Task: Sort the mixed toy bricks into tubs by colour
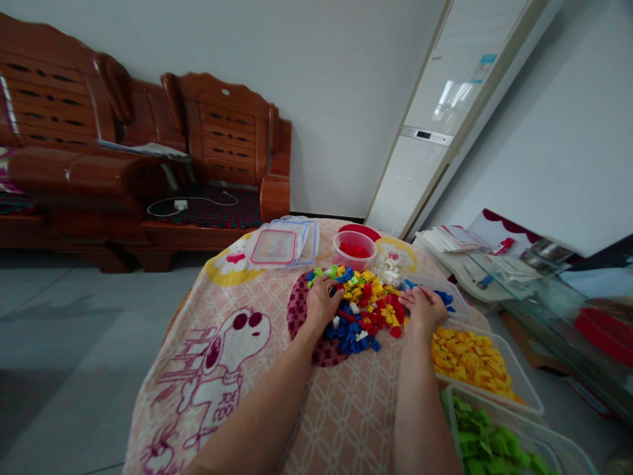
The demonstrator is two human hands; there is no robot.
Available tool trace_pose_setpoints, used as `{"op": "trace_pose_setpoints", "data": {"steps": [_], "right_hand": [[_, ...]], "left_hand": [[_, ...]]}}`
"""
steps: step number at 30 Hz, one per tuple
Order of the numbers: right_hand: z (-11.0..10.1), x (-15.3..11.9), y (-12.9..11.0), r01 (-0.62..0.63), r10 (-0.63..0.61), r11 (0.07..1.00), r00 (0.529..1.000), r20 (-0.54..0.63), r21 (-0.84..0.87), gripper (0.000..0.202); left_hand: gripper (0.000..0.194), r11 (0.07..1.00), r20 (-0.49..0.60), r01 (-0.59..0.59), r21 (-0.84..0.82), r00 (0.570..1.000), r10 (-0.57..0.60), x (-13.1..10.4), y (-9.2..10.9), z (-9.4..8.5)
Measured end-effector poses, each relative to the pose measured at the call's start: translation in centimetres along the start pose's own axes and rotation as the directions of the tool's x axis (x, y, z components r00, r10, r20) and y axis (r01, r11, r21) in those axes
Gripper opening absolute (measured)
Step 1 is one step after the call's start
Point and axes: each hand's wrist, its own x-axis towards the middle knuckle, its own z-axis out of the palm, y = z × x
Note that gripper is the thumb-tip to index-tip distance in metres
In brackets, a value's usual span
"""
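A mixed pile of toy building bricks (368,300) in red, yellow, blue, green and white lies on the cloth-covered table. My left hand (324,300) rests at the pile's left side, its fingers curled down with a small dark piece by the thumb and fingertip; what it grips is unclear. To the right, my right hand (425,309) hovers between the pile and a clear box of blue bricks (446,300), partly hiding that box. Its fingers stretch leftward, and I see nothing plainly held in them.
Behind the pile stand a round tub of red bricks (354,251) and white bricks (390,269). Yellow bricks (472,363) and green bricks (489,439) fill clear boxes along the right edge. Stacked lids (274,246) lie back left. A glass stand (544,310) adjoins on the right.
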Motion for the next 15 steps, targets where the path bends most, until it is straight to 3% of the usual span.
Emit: {"op": "trace_pose_setpoints", "data": {"steps": [4, 7, 10, 12, 13, 15], "right_hand": [[-1.0, 1.1, 0.1, 0.146, -0.15, 0.989, 0.971, -0.186, -0.032, 0.038], [-1.0, 1.0, -0.1, 0.143, -0.148, 0.989, 0.976, -0.16, -0.041, 0.043], [-0.5, 0.3, -0.4, 0.039, -0.039, 0.997, 0.999, 0.005, -0.065, 0.037], [-0.1, -0.4, -0.7, -0.02, 0.049, 0.987, 0.981, 0.185, -0.158, 0.034], [0.1, -0.7, -1.0, -0.034, 0.098, 0.975, 0.953, 0.285, -0.221, 0.034], [0.4, -1.6, -1.6, -0.032, 0.208, 0.935, 0.854, 0.477, -0.352, 0.033]], "left_hand": [[0.021, 1.0, 0.001, -0.012, 0.002, 1.0, 0.012, -0.1, 0.0, 0.0], [0.021, 1.0, 0.002, -0.019, 0.01, 1.0, 0.019, -0.1, 0.2, -0.1], [0.019, 1.0, 0.007, -0.02, 0.015, 1.0, 0.02, 0.0, 0.3, -0.3], [0.019, 1.0, 0.007, -0.02, 0.015, 1.0, 0.02, 0.0, 0.4, -0.4], [0.019, 1.0, 0.008, -0.019, 0.016, 1.0, 0.019, 0.0, 0.4, -0.4], [0.019, 1.0, 0.011, -0.019, 0.016, 1.0, 0.019, 0.0, 0.5, -0.4]]}}
